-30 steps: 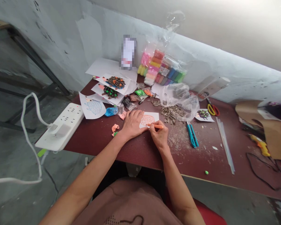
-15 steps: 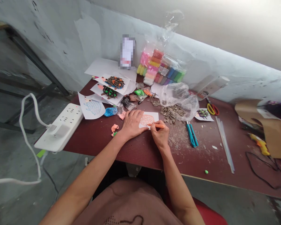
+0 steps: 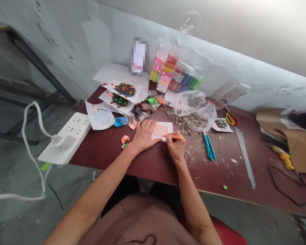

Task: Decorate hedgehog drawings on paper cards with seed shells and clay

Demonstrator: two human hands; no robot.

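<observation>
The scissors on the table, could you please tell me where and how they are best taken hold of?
I would take the scissors by their yellow and red handle loops, coming in from the person's side: the loops lie nearest the person, while the blades seem to point away.

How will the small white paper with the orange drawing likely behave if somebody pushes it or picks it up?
The paper would probably bend easily when lifted, as it looks like a thin, flat sheet. It is likely light, so it may slide on the table when pushed; the left hand, spread over its left part, would probably resist this.
</observation>
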